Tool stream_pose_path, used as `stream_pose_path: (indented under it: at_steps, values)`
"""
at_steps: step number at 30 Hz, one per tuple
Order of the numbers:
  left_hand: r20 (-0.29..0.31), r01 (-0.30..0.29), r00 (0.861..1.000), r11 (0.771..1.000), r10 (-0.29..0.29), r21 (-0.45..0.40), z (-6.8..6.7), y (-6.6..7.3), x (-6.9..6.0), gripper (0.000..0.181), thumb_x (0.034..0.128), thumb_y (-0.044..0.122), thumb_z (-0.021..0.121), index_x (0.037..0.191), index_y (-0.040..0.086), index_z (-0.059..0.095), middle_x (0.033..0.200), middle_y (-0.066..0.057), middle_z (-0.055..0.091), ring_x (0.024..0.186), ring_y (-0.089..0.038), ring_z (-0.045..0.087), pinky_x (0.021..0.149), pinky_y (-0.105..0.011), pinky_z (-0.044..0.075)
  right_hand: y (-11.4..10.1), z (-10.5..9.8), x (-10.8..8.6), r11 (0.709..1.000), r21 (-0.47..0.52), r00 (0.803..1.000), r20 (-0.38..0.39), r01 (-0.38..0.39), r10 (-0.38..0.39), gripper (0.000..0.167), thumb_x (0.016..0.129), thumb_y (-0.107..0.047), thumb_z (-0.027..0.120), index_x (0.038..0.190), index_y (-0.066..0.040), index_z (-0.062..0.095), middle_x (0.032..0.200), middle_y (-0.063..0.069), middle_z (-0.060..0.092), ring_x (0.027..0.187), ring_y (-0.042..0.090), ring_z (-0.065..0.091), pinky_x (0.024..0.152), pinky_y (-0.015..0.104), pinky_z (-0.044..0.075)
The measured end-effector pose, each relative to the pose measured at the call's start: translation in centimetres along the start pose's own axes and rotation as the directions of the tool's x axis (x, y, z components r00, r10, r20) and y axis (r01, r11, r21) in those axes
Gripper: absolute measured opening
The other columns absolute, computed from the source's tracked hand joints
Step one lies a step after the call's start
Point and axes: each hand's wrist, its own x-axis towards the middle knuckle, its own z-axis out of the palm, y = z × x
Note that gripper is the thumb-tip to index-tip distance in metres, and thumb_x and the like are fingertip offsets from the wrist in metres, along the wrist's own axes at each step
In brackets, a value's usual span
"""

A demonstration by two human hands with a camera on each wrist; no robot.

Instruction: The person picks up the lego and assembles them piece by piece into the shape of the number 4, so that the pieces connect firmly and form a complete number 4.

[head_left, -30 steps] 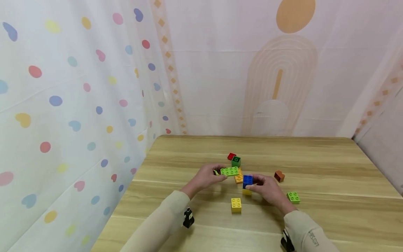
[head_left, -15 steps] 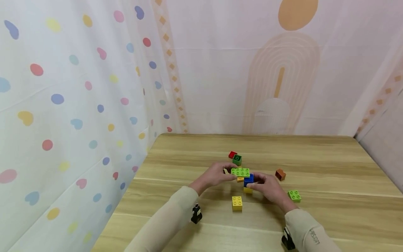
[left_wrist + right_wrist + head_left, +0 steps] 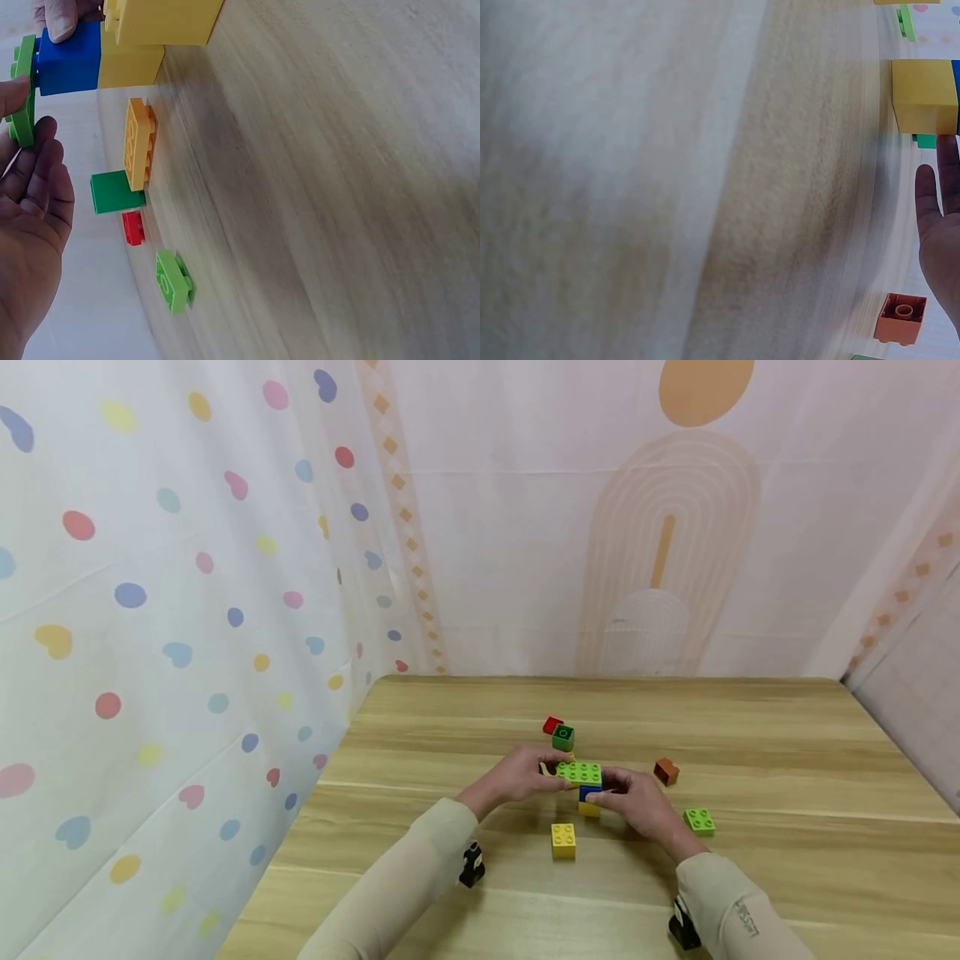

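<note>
My left hand (image 3: 521, 774) pinches one end of a light green flat building-block plate (image 3: 579, 773) between thumb and fingers. The plate lies over a blue block (image 3: 590, 793), against its studs in the left wrist view; whether it is pressed fully down I cannot tell. Beneath the blue block is a yellow block (image 3: 588, 808), the two stacked upright. My right hand (image 3: 636, 800) holds this stack from the right, its thumb on the blue block's near side. In the right wrist view the stack's yellow block (image 3: 924, 97) sits at the fingertips.
Nearer me stands another yellow block (image 3: 563, 841). Behind the hands are a dark green block (image 3: 563, 737), a red one (image 3: 552, 725) and an orange plate (image 3: 137, 144). A light green piece (image 3: 172, 282) lies beyond. Rightward are a brown block (image 3: 666, 771) and a light green block (image 3: 699, 821).
My left hand has carried the light green plate rightward and onto the top of the blue block. The right hand has kept its hold on the stack, almost in place.
</note>
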Motion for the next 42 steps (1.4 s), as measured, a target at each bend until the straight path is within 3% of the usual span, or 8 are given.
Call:
stream_pose_path:
  at_steps: [10, 15, 19, 23, 27, 31, 37, 42]
  values:
    - [0.082, -0.071, 0.995, 0.990, 0.062, 0.118, -0.5, 0.3, 0.6, 0.037, 0.0928, 0.024, 0.072, 0.127, 0.011, 0.067, 0.096, 0.006, 0.061, 0.082, -0.010, 0.051, 0.068, -0.022, 0.043, 0.1, 0.1, 0.0, 1.000, 0.004, 1.000, 0.004, 0.008, -0.008, 0.050, 0.087, -0.029, 0.078, 0.126, -0.001, 0.065, 0.113, 0.007, 0.068, 0.097, 0.019, 0.061, 0.082, 0.034, 0.051]
    - [0.122, -0.082, 0.990, 0.984, 0.063, 0.157, -0.9, 0.8, 1.0, 0.039, 0.0931, 0.026, 0.071, 0.128, 0.011, 0.067, 0.096, 0.007, 0.061, 0.084, -0.011, 0.052, 0.069, -0.022, 0.044, 0.2, 0.0, 0.1, 1.000, -0.005, 1.000, -0.007, 0.009, -0.009, 0.047, 0.087, -0.027, 0.078, 0.125, -0.002, 0.065, 0.112, 0.007, 0.068, 0.096, 0.019, 0.061, 0.081, 0.034, 0.051]
    - [0.127, -0.060, 0.991, 0.988, 0.042, 0.144, -0.9, 1.0, 1.1, 0.039, 0.0927, 0.025, 0.071, 0.128, 0.011, 0.067, 0.097, 0.007, 0.061, 0.085, -0.011, 0.053, 0.067, -0.022, 0.044, 0.1, -0.1, 0.1, 1.000, -0.017, 1.000, -0.008, 0.009, -0.009, 0.046, 0.088, -0.026, 0.078, 0.124, -0.002, 0.066, 0.112, 0.007, 0.068, 0.096, 0.019, 0.061, 0.081, 0.034, 0.051]
    - [0.093, -0.063, 0.994, 0.989, 0.051, 0.132, -0.5, 0.7, 1.2, 0.038, 0.0915, 0.024, 0.072, 0.127, 0.010, 0.068, 0.097, 0.006, 0.062, 0.084, -0.010, 0.053, 0.067, -0.022, 0.044, 0.1, -0.1, 0.1, 1.000, -0.018, 1.000, -0.010, 0.006, -0.006, 0.046, 0.087, -0.026, 0.078, 0.124, -0.002, 0.066, 0.112, 0.007, 0.068, 0.096, 0.019, 0.061, 0.081, 0.034, 0.051]
    - [0.033, -0.043, 0.999, 0.996, 0.040, 0.083, 0.2, 0.0, 0.8, 0.040, 0.0889, 0.024, 0.073, 0.126, 0.012, 0.068, 0.095, 0.005, 0.061, 0.082, -0.010, 0.051, 0.067, -0.022, 0.044, 0.0, 0.1, 0.0, 1.000, -0.013, 1.000, -0.004, -0.002, 0.002, 0.048, 0.087, -0.028, 0.078, 0.126, -0.003, 0.065, 0.113, 0.007, 0.068, 0.097, 0.019, 0.061, 0.083, 0.036, 0.051]
    - [-0.012, 0.014, 1.000, 0.999, -0.014, -0.053, 0.9, -0.5, 0.5, 0.045, 0.0880, 0.028, 0.077, 0.128, 0.012, 0.065, 0.094, 0.002, 0.058, 0.081, -0.012, 0.050, 0.066, -0.024, 0.044, 0.1, 0.1, 0.0, 1.000, -0.014, 1.000, -0.002, -0.010, 0.010, 0.049, 0.087, -0.030, 0.078, 0.127, -0.004, 0.065, 0.116, 0.007, 0.067, 0.099, 0.019, 0.060, 0.085, 0.037, 0.051]
    - [-0.037, 0.061, 0.997, 0.977, -0.070, -0.204, 1.5, -0.6, 0.5, 0.044, 0.0879, 0.031, 0.078, 0.127, 0.014, 0.066, 0.102, 0.002, 0.060, 0.086, -0.013, 0.052, 0.071, -0.027, 0.046, 0.1, 0.1, 0.0, 1.000, -0.007, 1.000, -0.012, -0.011, 0.011, 0.049, 0.087, -0.029, 0.078, 0.128, -0.004, 0.064, 0.117, 0.007, 0.067, 0.100, 0.020, 0.061, 0.086, 0.038, 0.051]
    - [-0.029, 0.098, 0.994, 0.965, -0.109, -0.242, 1.7, -0.6, 0.8, 0.038, 0.0872, 0.031, 0.078, 0.122, 0.018, 0.069, 0.112, 0.005, 0.062, 0.091, -0.013, 0.054, 0.076, -0.027, 0.048, 0.2, 0.1, 0.0, 1.000, 0.012, 1.000, -0.006, -0.005, 0.005, 0.051, 0.087, -0.029, 0.078, 0.128, -0.003, 0.064, 0.117, 0.009, 0.067, 0.101, 0.020, 0.061, 0.084, 0.037, 0.051]
